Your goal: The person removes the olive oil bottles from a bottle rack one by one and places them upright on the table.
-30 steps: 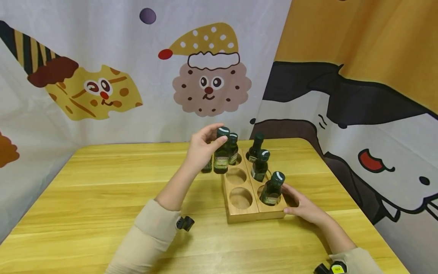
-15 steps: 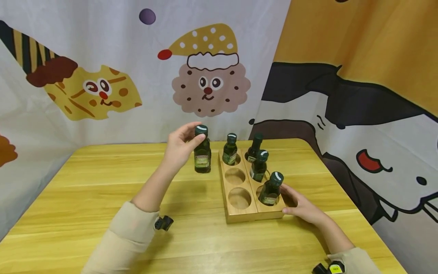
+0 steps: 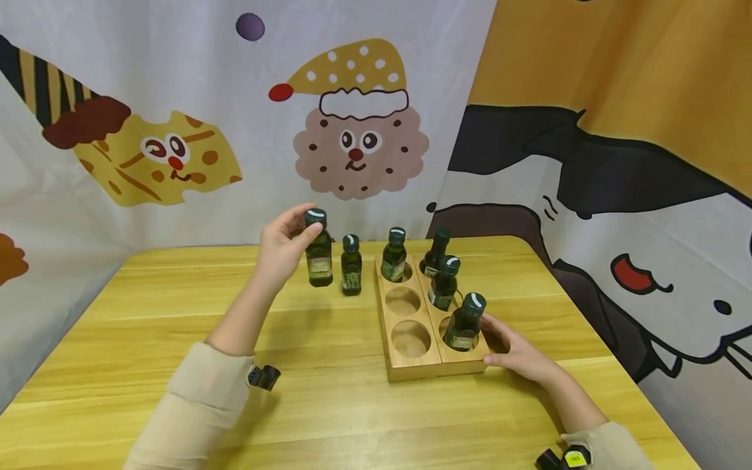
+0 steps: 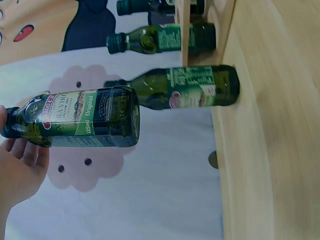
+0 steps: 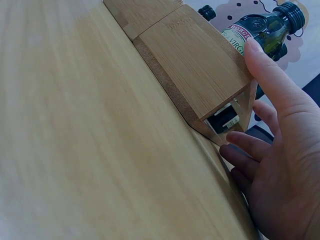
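My left hand (image 3: 281, 247) pinches a small green olive oil bottle (image 3: 320, 260) by its dark cap, holding it upright over the table left of the rack. In the left wrist view the held bottle (image 4: 82, 119) shows its label reading 125ml Original. Just right of it, a second olive oil bottle (image 3: 351, 269) stands on the table. At the wooden bottle rack (image 3: 414, 371), my right hand (image 3: 519, 352) grips the near right corner, thumb on the front and fingers along the side. Close by that hand, an olive oil bottle (image 3: 465, 326) sits in the nearest right hole.
Three more bottles stand in the rack: one in the far left hole (image 3: 394, 258), a slimmer one (image 3: 437, 251) far right, and another (image 3: 444, 284) mid-right. The two nearer left holes hold nothing. A cartoon-printed curtain (image 3: 235, 78) hangs behind the wooden table (image 3: 147, 339).
My left hand has carried its bottle leftward, away from the rack and past the standing bottle, which now shows fully. My right hand has stayed at the rack's corner.
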Tool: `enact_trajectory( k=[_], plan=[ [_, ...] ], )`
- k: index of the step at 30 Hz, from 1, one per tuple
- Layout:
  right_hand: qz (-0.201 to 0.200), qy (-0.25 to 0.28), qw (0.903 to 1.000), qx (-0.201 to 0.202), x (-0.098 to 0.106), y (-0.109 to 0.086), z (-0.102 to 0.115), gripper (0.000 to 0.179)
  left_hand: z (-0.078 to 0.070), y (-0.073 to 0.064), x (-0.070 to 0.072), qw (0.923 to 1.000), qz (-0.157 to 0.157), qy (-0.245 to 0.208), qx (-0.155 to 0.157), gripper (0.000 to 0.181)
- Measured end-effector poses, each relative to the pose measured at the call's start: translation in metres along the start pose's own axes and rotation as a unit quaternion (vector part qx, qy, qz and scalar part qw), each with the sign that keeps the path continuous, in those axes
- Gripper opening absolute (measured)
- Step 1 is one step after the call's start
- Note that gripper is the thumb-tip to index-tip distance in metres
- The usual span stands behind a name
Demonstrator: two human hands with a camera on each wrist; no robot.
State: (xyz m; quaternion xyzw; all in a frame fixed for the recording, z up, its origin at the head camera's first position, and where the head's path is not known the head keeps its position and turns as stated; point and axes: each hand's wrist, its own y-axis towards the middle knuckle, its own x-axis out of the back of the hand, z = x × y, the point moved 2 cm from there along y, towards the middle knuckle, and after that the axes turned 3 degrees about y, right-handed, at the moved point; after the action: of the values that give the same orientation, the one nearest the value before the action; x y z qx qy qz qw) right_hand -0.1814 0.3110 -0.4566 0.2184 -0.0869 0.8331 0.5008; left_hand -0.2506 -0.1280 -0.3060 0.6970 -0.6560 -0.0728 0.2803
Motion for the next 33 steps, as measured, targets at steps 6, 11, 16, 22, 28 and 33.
enact_trajectory(
  k=[6,11,16,22,28,33],
  plan=[
    [0.0,-0.006,1.0,0.003,0.0,0.0,0.0,0.084,0.01,0.004,0.005,0.9998,-0.008,-0.001,0.02,0.041],
    [0.001,0.004,1.0,-0.003,0.0,0.0,0.0,0.084,0.019,0.006,0.006,0.9996,-0.005,0.0,0.028,0.041],
    [0.001,0.006,1.0,-0.004,0.001,0.0,-0.001,0.084,0.033,0.006,0.005,0.9992,-0.002,-0.007,0.038,0.04],
    [0.001,0.011,0.9999,-0.01,0.002,0.0,-0.002,0.085,0.05,0.003,0.001,0.9986,0.001,-0.01,0.052,0.041],
    [0.002,0.018,0.9998,-0.01,0.002,0.0,-0.002,0.086,0.063,-0.002,-0.002,0.998,0.004,-0.004,0.063,0.042],
    [0.001,0.015,0.9998,-0.011,0.002,0.0,0.0,0.085,0.071,-0.005,-0.005,0.9967,0.01,-0.001,0.081,0.042]
  ],
)
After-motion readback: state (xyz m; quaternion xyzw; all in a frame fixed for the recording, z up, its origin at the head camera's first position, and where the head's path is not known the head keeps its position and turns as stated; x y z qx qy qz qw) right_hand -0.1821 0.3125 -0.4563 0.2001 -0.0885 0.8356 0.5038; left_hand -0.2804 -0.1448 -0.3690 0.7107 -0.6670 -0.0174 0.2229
